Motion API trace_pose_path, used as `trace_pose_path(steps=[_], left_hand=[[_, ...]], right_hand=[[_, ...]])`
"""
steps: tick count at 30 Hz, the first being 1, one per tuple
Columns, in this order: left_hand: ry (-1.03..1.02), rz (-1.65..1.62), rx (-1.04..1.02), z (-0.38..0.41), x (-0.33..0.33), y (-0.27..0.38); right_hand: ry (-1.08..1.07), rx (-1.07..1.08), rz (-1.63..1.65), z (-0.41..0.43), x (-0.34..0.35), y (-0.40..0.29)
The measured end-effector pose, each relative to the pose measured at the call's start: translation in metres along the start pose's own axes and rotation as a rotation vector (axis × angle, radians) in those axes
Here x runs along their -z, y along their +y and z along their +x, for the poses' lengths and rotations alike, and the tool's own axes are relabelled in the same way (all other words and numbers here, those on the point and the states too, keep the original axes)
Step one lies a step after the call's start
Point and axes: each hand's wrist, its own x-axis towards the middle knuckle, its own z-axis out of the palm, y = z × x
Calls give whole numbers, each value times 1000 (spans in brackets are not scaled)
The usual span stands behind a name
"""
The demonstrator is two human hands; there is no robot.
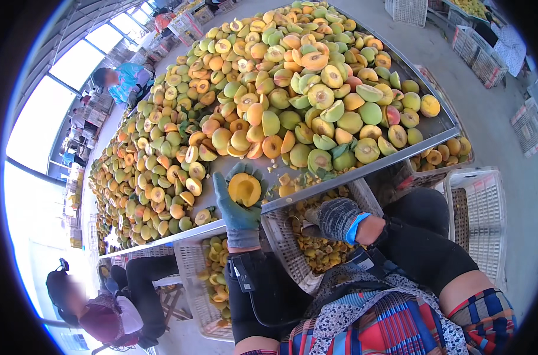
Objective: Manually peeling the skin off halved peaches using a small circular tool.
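My left hand (241, 202), in a grey-green coated glove, holds a halved yellow peach (244, 189) at the table's near edge. The cut face points up and shows a hollow with no stone in it. Lower and to the right, my right hand (338, 219) wears a grey knit glove with a blue band at the wrist. Its fingers are curled over a crate (281, 242) of peach stones and scraps (317, 253). Something grey and flat shows below the fingers; whether the hand grips it is unclear. A large heap of halved peaches (269, 88) covers much of the metal table (224, 171).
A raised metal rim (362, 171) edges the table. Left of my legs stands a crate of peach halves (216, 275); a white crate (477, 222) is at my right. One person (105, 315) sits at lower left, another (127, 82) across the table. More crates (479, 55) stand on the floor.
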Motion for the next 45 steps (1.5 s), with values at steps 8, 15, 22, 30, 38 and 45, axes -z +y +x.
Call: trace_pose_path(steps=[8, 15, 22, 30, 38, 45], left_hand=[[-83, 346, 88, -57, -16, -14], [36, 406, 18, -98, -21, -14], [179, 1053, -196, -195, 69, 107], [90, 1177, -206, -56, 15, 81], [132, 1933, -541, 145, 30, -25], [-14, 1689, -320, 105, 12, -37]], right_hand=[[509, -67, 78, 16, -1, -18], [564, -17, -28, 6, -7, -16], [200, 8, 61, 0, -2, -10], [317, 8, 189, 19, -10, 1], [317, 55, 117, 24, -2, 13], [450, -31, 190, 17, 3, 17]])
